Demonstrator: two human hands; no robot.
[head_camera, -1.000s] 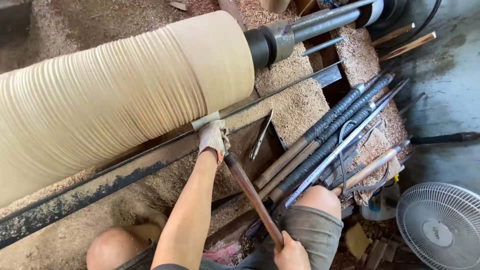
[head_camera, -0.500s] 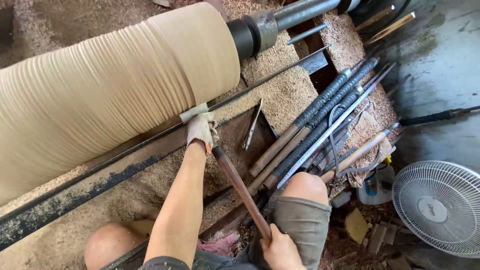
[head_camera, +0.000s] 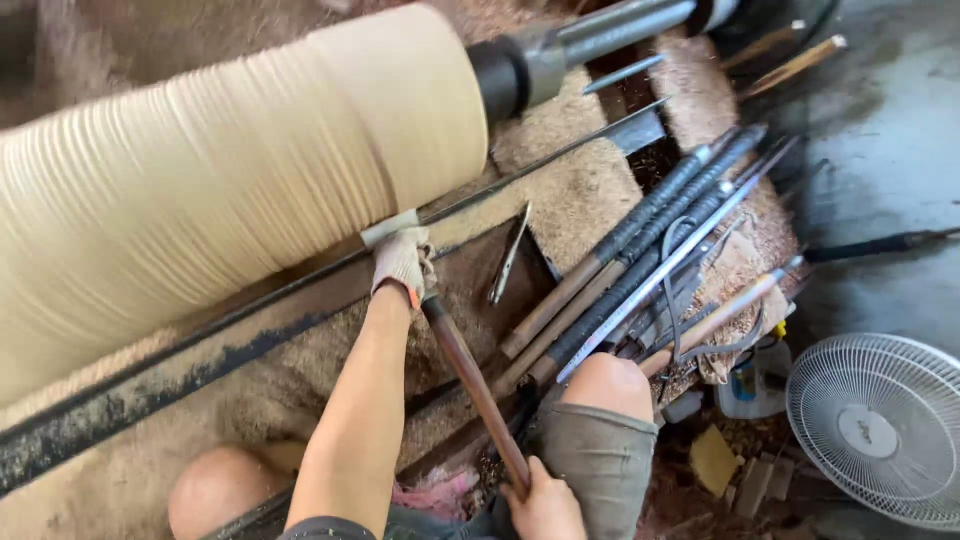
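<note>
Holding: my gloved left hand (head_camera: 402, 262) has its fingers curled tight round the front of the long turning tool (head_camera: 470, 385), pressed on the tool rest (head_camera: 300, 290).
Right hand (head_camera: 545, 503): fingers closed round the handle's end, beside my knee (head_camera: 605, 385).
Tool tip: against the pale wooden cylinder (head_camera: 240, 170).
Nearby: spare chisels (head_camera: 640, 260); white fan (head_camera: 880, 430).
</note>
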